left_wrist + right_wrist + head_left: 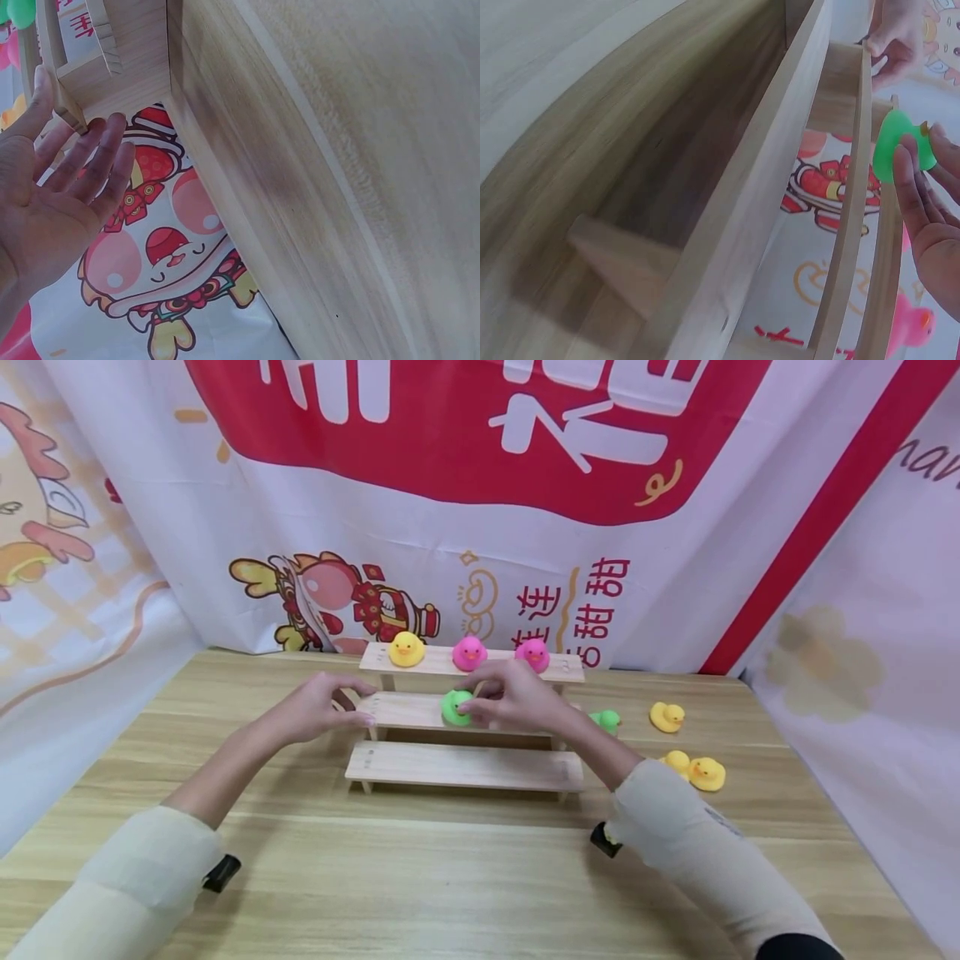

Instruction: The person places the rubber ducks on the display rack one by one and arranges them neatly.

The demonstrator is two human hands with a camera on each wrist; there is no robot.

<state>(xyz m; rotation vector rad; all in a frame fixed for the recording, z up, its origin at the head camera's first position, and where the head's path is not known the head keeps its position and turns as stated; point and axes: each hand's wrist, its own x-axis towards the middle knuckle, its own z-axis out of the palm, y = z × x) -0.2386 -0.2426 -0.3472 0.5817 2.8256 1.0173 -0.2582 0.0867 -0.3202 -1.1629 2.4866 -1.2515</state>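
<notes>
A three-tier wooden display rack point(465, 767) stands on the table near the back curtain. At the left end of its middle shelf point(401, 710), my left hand point(322, 707) grips the board, thumb on one side and fingers point(97, 154) on the other. My right hand point(517, 696) pinches a green rubber duck point(453, 708) over the middle of that same shelf. In the right wrist view, thumb and fingertips hold the duck point(889, 146) on both sides. Along the top shelf sit a yellow duck point(406, 649) and two pink ducks point(469, 654), one partly behind my right hand.
Right of the rack, another green duck point(608, 721) shows past my right forearm. Three yellow ducks point(667, 717) lie farther right on the wooden table point(450, 877), one partly hidden by the sleeve. A printed curtain point(420, 535) hangs close behind the rack.
</notes>
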